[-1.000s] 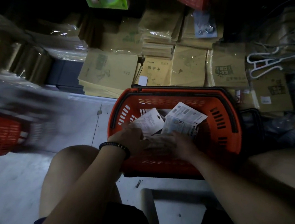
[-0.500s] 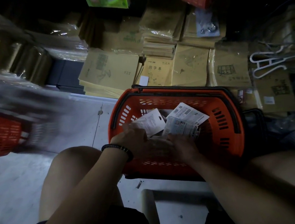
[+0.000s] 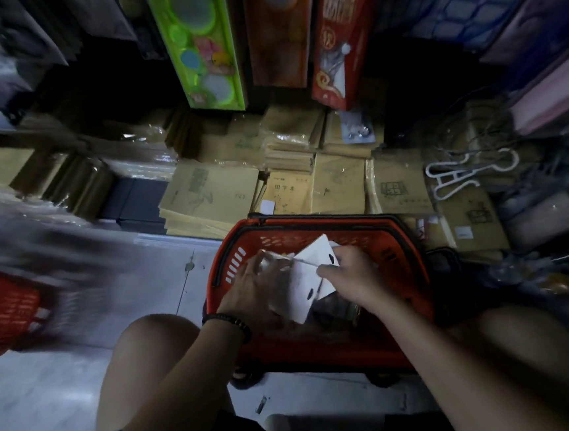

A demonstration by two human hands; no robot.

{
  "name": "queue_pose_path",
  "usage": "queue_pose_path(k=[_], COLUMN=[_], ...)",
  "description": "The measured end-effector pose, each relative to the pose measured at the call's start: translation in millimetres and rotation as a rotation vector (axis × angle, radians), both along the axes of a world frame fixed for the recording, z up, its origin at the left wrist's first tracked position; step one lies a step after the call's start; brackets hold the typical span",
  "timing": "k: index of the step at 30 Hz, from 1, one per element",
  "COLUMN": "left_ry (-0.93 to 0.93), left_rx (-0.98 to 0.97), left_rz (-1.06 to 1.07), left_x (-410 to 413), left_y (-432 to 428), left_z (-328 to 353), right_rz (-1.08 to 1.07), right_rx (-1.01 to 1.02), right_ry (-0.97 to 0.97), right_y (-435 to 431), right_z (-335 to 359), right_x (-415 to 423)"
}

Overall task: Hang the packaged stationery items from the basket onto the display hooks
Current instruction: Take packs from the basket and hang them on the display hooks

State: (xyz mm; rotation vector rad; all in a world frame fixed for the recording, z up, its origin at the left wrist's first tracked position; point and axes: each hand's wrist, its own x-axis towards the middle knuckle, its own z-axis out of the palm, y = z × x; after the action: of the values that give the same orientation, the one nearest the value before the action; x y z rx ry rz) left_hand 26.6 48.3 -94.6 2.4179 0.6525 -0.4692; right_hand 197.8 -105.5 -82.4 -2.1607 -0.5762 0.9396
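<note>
An orange shopping basket (image 3: 408, 273) stands on the floor between my knees. Above it both hands hold white carded stationery packs (image 3: 302, 282) with hang holes. My left hand (image 3: 248, 287) grips the left side of the bunch, a black bead bracelet on its wrist. My right hand (image 3: 357, 274) pinches the right edge of the top card. More packs lie dim in the basket bottom under the hands. No display hook shows clearly in this view.
Stacks of wrapped tan exercise books (image 3: 213, 201) line the floor behind the basket. A green toy box (image 3: 199, 44) and a red box (image 3: 336, 39) stand above them. White hangers (image 3: 462, 175) lie at the right. A second red basket (image 3: 5, 308) sits at the far left.
Both hands have come up out of the basket with a bunch of white packs gathered between them. The camera has tilted upward, showing more of the shelf.
</note>
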Motion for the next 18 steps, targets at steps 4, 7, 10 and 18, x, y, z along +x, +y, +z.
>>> queue_pose_path(k=[4,7,10,18], left_ry=[-0.151,-0.214,-0.418,-0.675], left_rx=[0.107,0.168,0.139,-0.62], left_rz=[-0.071,-0.078,-0.009,0.605], left_x=[-2.1,-6.2,-10.9,-11.8], left_y=[-13.4,-25.4,-36.4,-64.2], left_z=[18.8,37.7,60.2,162.9], right_rz=[-0.168,-0.227,-0.319,-0.121], right_rx=[0.056,0.124,0.189,0.326], right_ry=[0.096,0.169,0.33,0.078], right_y=[-18.1,-22.9,-22.7,-19.6], right_z=[45.3,90.7,135.0,208.7], right_x=[-2.3,-7.0,-13.9,-21.2])
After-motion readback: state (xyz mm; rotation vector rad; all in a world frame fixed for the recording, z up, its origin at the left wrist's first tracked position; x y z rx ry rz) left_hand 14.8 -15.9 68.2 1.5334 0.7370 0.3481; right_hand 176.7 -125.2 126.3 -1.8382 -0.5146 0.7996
